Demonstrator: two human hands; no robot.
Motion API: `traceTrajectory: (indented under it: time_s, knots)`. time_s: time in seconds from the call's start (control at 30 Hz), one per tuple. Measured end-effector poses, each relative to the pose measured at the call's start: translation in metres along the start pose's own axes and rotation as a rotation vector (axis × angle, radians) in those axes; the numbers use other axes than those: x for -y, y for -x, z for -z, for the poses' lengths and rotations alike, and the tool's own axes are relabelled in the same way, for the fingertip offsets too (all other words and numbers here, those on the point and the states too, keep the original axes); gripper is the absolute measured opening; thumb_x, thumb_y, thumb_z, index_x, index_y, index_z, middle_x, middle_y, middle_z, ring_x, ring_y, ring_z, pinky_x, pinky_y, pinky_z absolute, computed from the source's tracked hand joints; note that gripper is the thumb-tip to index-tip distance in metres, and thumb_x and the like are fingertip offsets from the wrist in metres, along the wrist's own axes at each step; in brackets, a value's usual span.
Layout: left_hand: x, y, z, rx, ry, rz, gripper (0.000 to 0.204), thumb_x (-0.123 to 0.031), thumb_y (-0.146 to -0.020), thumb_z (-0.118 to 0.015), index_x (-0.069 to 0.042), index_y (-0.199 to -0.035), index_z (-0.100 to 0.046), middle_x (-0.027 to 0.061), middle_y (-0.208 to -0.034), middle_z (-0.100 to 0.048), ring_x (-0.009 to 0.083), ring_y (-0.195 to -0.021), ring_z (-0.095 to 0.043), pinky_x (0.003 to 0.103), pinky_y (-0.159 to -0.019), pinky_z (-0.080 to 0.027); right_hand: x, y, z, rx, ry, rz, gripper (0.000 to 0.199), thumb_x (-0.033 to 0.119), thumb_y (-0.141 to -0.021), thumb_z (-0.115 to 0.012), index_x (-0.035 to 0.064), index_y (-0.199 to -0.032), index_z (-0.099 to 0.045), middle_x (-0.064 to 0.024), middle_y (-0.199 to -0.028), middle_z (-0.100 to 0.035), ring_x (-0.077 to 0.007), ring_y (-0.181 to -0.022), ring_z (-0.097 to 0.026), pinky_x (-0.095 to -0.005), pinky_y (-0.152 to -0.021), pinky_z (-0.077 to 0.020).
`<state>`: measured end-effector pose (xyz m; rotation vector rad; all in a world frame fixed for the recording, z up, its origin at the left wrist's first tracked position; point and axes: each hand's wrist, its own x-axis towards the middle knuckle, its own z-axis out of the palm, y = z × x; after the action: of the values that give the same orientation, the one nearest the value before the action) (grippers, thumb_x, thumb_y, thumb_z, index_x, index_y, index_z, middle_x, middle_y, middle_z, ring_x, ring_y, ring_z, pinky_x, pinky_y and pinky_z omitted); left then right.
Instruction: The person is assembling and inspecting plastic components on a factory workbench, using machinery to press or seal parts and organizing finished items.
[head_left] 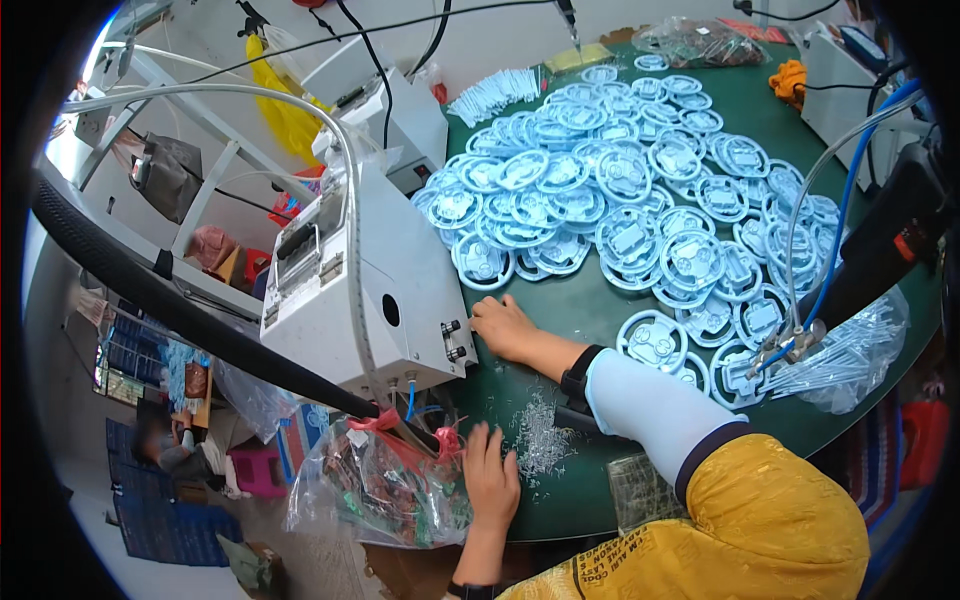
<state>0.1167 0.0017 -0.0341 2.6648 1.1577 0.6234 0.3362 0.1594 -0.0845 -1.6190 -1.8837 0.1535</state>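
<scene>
Two hands flat, grasping nothing — right hand [503, 327] beside white machine [370, 290]; left hand [490, 480] touching clear bits [540, 440], plastic bag [385, 490] alongside.

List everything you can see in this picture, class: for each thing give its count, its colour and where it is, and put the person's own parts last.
round plastic parts: many, too many to count, pale blue, heaped across the table's far half
table: one, dark green, centre and right
machine box: one, white, left of the table
clear scraps: one small pile, on the table's near edge
clear bag: one, reddish contents, beside the near edge
bag of clear sticks: one, right edge
hose: one, blue, right
left hand: flat on the near edge, beside the scraps
right hand: on the table by the machine box, white sleeve
</scene>
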Motion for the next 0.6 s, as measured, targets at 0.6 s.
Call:
traceTrajectory:
  time_s: [0.6]
  knots:
    - [0.037,-0.094,-0.046,0.133,-0.049,0.347,0.075,-0.048,-0.092,-0.053,-0.003,-0.147,-0.028,0.0247,-0.149,-0.028,0.0466,-0.139,-0.022,0.052,-0.110,-0.029,0.008,0.048,0.022,0.301,-0.043,0.161,0.042,0.024,-0.095,-0.053,0.0115,-0.135,-0.049,-0.0030,-0.143,-0.043,-0.0265,-0.140,-0.032,-0.0698,-0.107,-0.0215]
